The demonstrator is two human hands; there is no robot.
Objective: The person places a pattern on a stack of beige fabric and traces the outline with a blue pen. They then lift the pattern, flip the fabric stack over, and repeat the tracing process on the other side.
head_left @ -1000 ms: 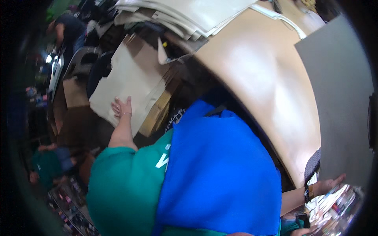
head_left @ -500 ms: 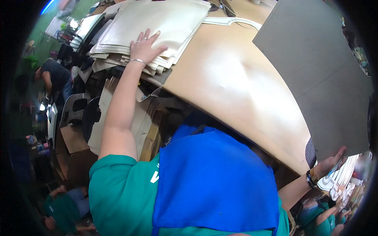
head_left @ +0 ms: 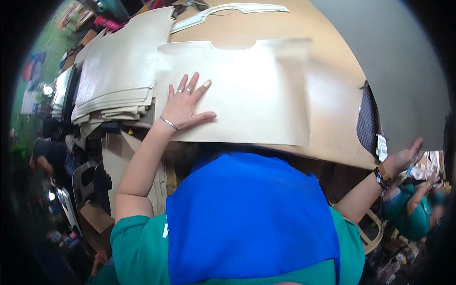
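My left hand lies with spread fingers flat on a cream sheet that has a cutout in its far edge. The sheet rests on the tan tabletop. A stack of similar sheets sits just left of it. My right hand is at the right, by the lower edge of a grey surface, closed on a thin, pale bluish tool that is too small to identify.
A narrow white cut piece lies at the far side. More pale sheets and a grey chair are below the table's left end. A co-worker in dark clothes is at left, another in green at lower right.
My left hand has moved from the lower sheets up to the top stack, then rightward, and a sheet now lies on the tabletop under it. The view has turned.
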